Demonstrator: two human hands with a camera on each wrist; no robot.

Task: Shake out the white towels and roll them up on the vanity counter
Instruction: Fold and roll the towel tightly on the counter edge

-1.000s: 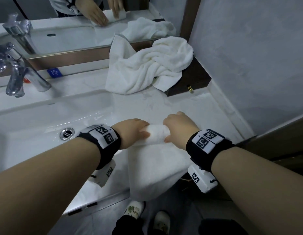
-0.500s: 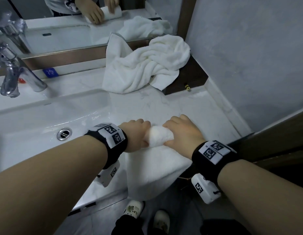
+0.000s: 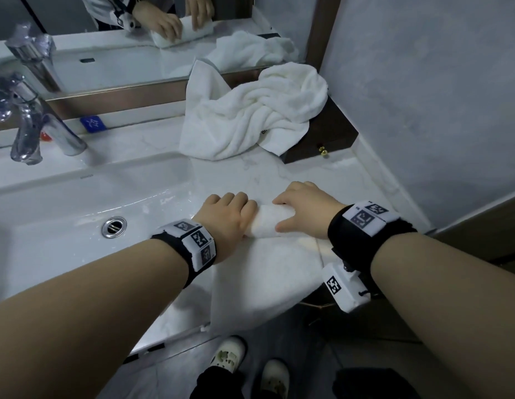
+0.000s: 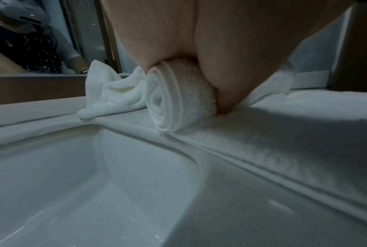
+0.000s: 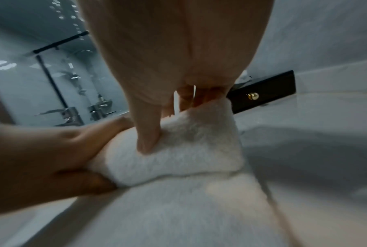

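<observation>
A white towel lies flat on the vanity counter (image 3: pixel 313 174), its near end hanging over the front edge. Its far end is wound into a tight roll (image 3: pixel 269 221) (image 4: pixel 178 102) (image 5: pixel 178 148). My left hand (image 3: pixel 227 217) grips the roll's left end, fingers curled over the top. My right hand (image 3: pixel 302 208) grips the right end, thumb pressed into the cloth (image 5: pixel 146 138). The spiral of the roll shows in the left wrist view. A second white towel (image 3: pixel 250 113) (image 4: pixel 108 93) lies crumpled at the back of the counter, against the mirror.
A white sink basin (image 3: pixel 63 214) with a metal drain (image 3: pixel 114 226) lies left of the roll, and a chrome tap (image 3: pixel 34 122) stands behind it. A dark wooden box (image 3: pixel 322 139) with a brass knob sits under the crumpled towel. A grey wall (image 3: pixel 423 96) bounds the right side.
Both hands have rolled the towel a little farther from me across the counter. The roll has grown thicker and less flat towel lies in front of it.
</observation>
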